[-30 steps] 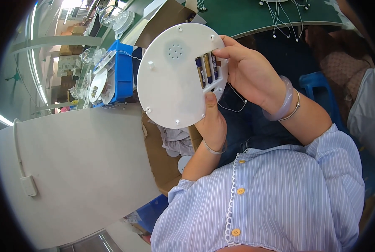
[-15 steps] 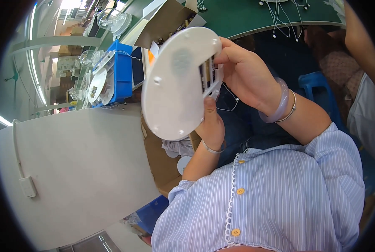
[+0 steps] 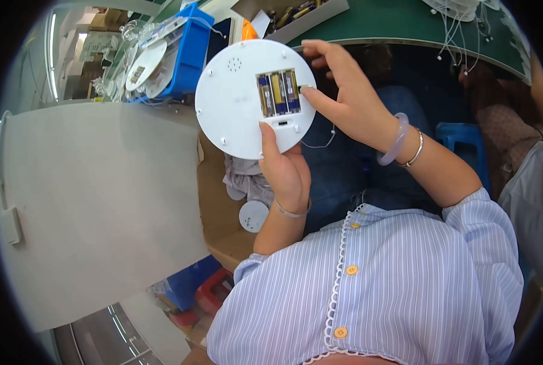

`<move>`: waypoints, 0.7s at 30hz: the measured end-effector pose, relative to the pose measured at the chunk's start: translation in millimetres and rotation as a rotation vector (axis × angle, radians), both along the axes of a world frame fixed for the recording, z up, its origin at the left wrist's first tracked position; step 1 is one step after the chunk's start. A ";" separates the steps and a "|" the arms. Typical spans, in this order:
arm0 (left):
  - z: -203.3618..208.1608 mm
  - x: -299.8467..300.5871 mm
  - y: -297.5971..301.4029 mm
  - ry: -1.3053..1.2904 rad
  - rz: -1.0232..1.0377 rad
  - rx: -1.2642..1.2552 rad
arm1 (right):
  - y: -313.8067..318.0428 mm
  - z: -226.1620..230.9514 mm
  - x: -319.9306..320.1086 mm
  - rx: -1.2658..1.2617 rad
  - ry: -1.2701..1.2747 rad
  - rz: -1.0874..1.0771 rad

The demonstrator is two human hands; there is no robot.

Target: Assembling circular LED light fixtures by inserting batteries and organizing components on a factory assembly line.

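My left hand point(image 3: 286, 173) grips a round white plastic disc point(image 3: 226, 103) from below, thumb on its face and fingers behind. The disc's flat side faces me, with small holes, pegs and an uncovered battery compartment. Three batteries point(image 3: 278, 92) lie side by side in that compartment. My right hand point(image 3: 350, 100) is open at the disc's right edge. Its thumb tip touches beside the compartment, and its fingers are spread beyond the rim. A thin white wire point(image 3: 323, 145) with a small plug dangles below the disc.
Beyond the disc, a carton point(image 3: 320, 17) of loose batteries sits on the green table point(image 3: 387, 27). A blue crate point(image 3: 189, 55) holds similar discs at left. Below is a cardboard box point(image 3: 213, 207) with grey cloth. Wired parts point(image 3: 460, 18) lie far right, near another person and a blue stool point(image 3: 463, 137).
The disc has turned from a steep tilt to face me, showing the batteries fully. My right fingers have spread off the compartment, and my view has shifted.
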State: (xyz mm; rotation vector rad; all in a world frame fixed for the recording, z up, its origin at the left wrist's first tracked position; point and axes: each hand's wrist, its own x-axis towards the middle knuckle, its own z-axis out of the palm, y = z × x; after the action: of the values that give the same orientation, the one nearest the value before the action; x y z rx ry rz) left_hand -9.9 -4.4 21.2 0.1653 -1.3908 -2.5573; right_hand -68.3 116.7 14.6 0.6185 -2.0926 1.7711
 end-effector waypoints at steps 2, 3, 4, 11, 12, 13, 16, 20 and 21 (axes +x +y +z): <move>2.0 0.6 -5.5 0.011 0.002 -0.049 | -1.7 2.7 0.8 0.104 0.085 -0.062; 1.8 1.5 -6.9 0.003 0.003 -0.049 | -2.5 2.7 0.3 0.138 0.167 -0.075; 1.3 2.5 -8.1 0.029 0.009 -0.069 | -2.9 3.5 0.5 0.173 0.250 -0.090; -11.4 6.9 -15.7 0.172 0.076 -0.167 | 4.4 22.6 -7.7 0.293 0.351 -0.031; -11.1 7.5 -15.7 0.170 0.078 -0.165 | 6.5 33.2 -19.8 0.338 0.721 -0.119; -10.0 8.5 -14.6 0.182 0.090 -0.166 | 6.9 38.4 -26.2 0.376 1.092 -0.208; -9.5 10.4 -14.7 0.194 0.088 -0.182 | 2.4 29.5 0.5 0.391 0.509 -0.038; -11.8 9.9 -14.4 0.131 0.092 -0.233 | 1.1 32.8 0.8 0.440 0.558 -0.067; -9.7 9.8 -14.6 0.130 0.090 -0.234 | 0.9 33.3 0.9 0.462 0.566 -0.075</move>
State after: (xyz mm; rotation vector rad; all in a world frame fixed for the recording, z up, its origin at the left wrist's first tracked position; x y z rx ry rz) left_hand -0.1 -19.0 11.5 0.0203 -1.5791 -2.2681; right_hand -67.4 117.5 47.9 1.0063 -2.0605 0.9099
